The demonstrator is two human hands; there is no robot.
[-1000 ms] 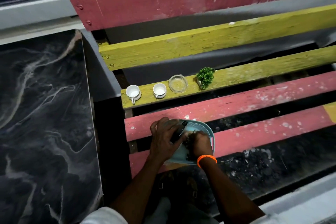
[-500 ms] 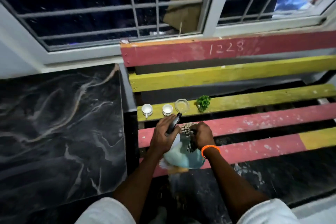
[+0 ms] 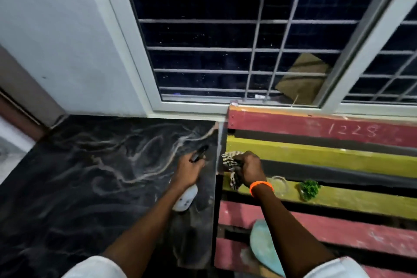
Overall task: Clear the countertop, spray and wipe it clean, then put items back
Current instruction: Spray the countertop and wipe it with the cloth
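Countertop (image 3: 74, 187) of black marble with pale veins fills the lower left of the frame, and no loose item is seen on it, so the clearing step is judged done. Over its right-hand part, just left of centre, the left hand (image 3: 188, 170) is closed around a spray bottle (image 3: 185, 197), whose dark nozzle is aimed up the frame across the stone and whose pale body hangs below the palm; the spraying is judged to be about to begin or just under way, though no mist or wet patch can be made out. Just right of the slab's edge, the right hand (image 3: 250, 168) is clenched on a checked cloth (image 3: 232, 165), bunched and hanging, held above a slatted bench (image 3: 338, 160) painted red and yellow; an orange wristband (image 3: 261, 186) is worn on that wrist. Wiping is judged not yet begun. Further right, on a yellow slat, a clear glass dish (image 3: 279, 184) and a small green plant (image 3: 309, 189) are set aside, and a pale blue tray (image 3: 261, 244) is partly hidden by the right forearm lower down; these are still to be put back. At the upper right of the bench, "1228" is chalked on the red top board (image 3: 293, 124). No brand can be read on the bottle.
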